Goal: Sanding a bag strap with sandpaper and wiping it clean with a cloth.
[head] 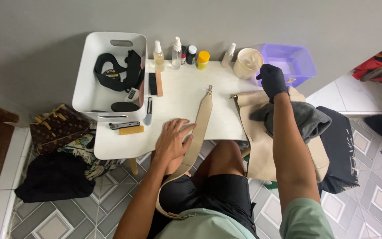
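Left hand (pixel 172 140) flat, fingers spread on beige strap (pixel 201 124), gloved right hand (pixel 272 80) closed near cream tub (pixel 247 63)

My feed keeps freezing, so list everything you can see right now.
table: 1, white, centre
bag strap: 1, beige, across table under left hand
bag: 1, beige, right table edge
cloth: 1, grey, on bag
tub: 1, white, left, holds black strap
spray bottles: 3, clear, back edge
jar: 1, yellow lid, back edge
cup: 1, cream, back right
basin: 1, purple, back right
brush: 1, black and wood, beside tub
left hand: bare, flat on strap
right hand: black glove, near cup
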